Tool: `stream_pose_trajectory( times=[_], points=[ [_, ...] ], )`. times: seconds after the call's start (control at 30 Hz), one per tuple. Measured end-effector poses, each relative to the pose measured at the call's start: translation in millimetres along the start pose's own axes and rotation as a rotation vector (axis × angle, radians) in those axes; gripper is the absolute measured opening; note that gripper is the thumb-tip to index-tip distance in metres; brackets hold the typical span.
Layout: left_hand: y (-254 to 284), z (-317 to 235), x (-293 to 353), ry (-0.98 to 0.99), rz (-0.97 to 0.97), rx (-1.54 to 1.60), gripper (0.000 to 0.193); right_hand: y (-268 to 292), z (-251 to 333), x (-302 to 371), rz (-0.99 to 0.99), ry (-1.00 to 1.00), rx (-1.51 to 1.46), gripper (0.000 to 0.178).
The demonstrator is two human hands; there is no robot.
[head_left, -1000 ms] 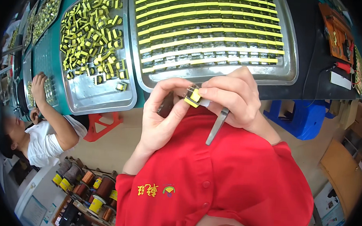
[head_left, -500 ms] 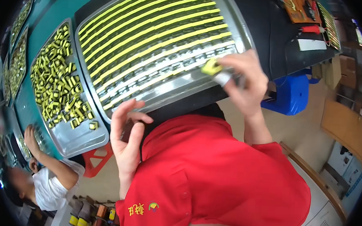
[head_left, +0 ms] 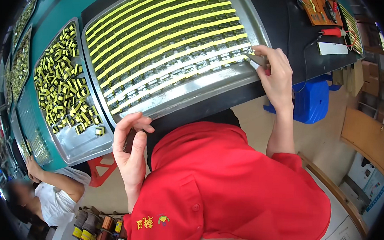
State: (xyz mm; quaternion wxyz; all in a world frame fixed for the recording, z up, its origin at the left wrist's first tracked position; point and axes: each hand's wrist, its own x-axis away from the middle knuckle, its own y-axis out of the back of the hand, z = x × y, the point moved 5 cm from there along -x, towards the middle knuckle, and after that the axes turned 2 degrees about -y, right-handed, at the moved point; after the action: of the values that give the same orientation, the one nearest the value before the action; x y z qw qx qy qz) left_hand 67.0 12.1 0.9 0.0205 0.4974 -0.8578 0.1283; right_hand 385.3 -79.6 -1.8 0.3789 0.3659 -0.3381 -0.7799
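A wide metal tray [head_left: 189, 88] holds several neat rows of small black-and-yellow transformers [head_left: 166, 43]. My right hand [head_left: 276, 76] is at the tray's right side, thumb and fingers closed on grey pointed tweezers [head_left: 258, 59]. Their tip reaches the right end of the nearest rows; whether it touches a transformer there I cannot tell. Just off the tray's near left corner, my left hand [head_left: 130, 153] is raised with curled fingers, its thumb apart from them and nothing visible between.
Left of the tray, a second metal tray [head_left: 82, 146] carries a loose heap of similar transformers. A red-handled tool [head_left: 331, 32] and an orange tool holder [head_left: 319, 9] lie at the far right. A blue stool [head_left: 312, 101] stands below. At lower left sits a co-worker in white [head_left: 62, 200].
My right hand has moved right and slightly up to the row ends; the yellow transformer it held is no longer seen in it. My left hand has shifted slightly left and down.
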Motion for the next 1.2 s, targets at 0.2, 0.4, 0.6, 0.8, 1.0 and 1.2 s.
stream_pose_trajectory(
  times=[0.2,0.4,0.6,0.8,1.0,1.2],
  points=[
    [29,-5,27,-0.072,-0.221,-0.178,0.036,-8,-3,2,0.073,-0.026,0.069,0.042],
    [90,-16,44,-0.095,-0.589,-0.628,0.035,12,-35,18,-0.047,-0.267,-0.280,0.032],
    [108,-19,37,0.005,-0.592,-1.050,0.039,-1,-4,1,0.041,-0.096,-0.466,0.022],
    [108,-12,21,-0.063,-0.492,-1.384,0.032,-24,57,-2,0.163,0.042,-0.573,0.024],
    [109,-15,35,-0.071,-0.444,-0.672,0.027,-48,132,2,0.328,0.385,-0.569,0.027],
    [55,-12,23,-0.047,-0.155,0.177,0.059,-83,203,13,0.314,0.607,-0.678,0.049]
  ],
)
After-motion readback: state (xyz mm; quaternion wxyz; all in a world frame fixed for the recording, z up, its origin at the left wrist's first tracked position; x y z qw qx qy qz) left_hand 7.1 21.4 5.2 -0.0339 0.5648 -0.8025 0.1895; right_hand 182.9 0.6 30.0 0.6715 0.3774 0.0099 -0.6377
